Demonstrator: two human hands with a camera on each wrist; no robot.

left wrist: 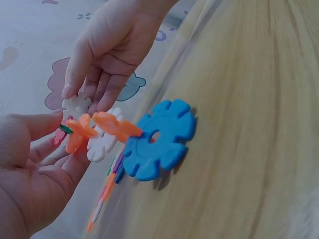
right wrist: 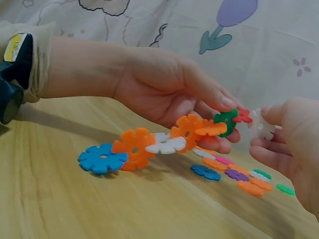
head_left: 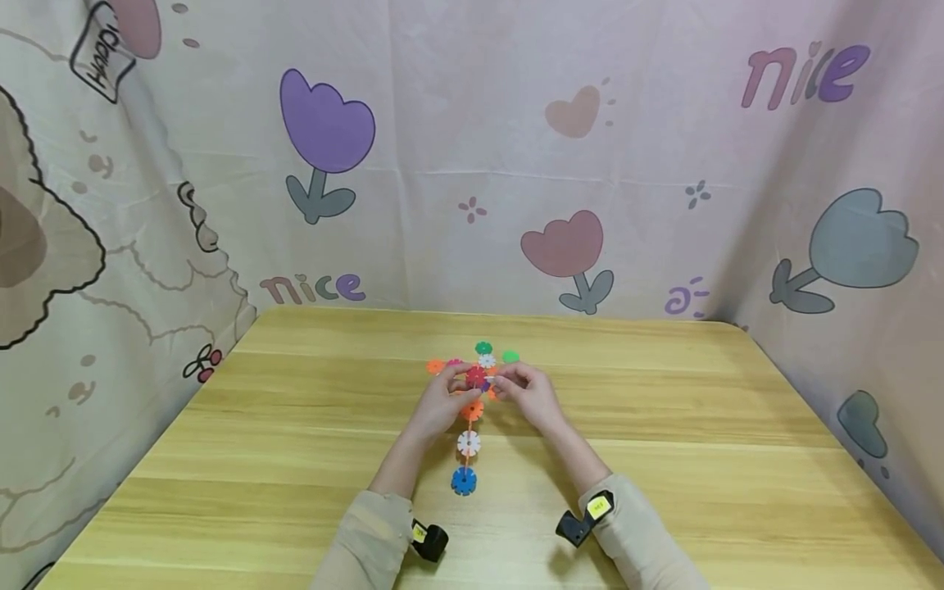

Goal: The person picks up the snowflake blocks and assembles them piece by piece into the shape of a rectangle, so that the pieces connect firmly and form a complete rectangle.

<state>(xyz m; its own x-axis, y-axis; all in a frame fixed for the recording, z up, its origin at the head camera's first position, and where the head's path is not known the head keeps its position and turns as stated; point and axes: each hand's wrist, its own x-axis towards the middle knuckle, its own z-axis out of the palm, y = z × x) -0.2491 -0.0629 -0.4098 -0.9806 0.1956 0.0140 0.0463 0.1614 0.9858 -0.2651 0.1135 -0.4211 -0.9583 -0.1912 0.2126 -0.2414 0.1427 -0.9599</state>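
Observation:
A chain of notched, flower-shaped plastic discs runs from a blue disc (right wrist: 102, 159) through orange, white, orange and green discs to a red disc (right wrist: 242, 115) at its far end. My left hand (head_left: 442, 401) pinches the chain near that end, thumb on the green disc (right wrist: 226, 122). Between the thumb and fingers of my right hand (head_left: 533, 396) is a white disc (left wrist: 77, 105), held edge-on against the red one. In the right wrist view it meets the red disc's edge; whether their slots interlock I cannot tell. The blue end rests on or close above the wooden table.
Loose discs lie flat on the table (head_left: 295, 426) beyond the hands, among them a purple disc (right wrist: 237, 175), a blue one (right wrist: 206, 172) and a light green one (right wrist: 285, 189). A patterned cloth (head_left: 457, 123) hangs behind the table's back edge.

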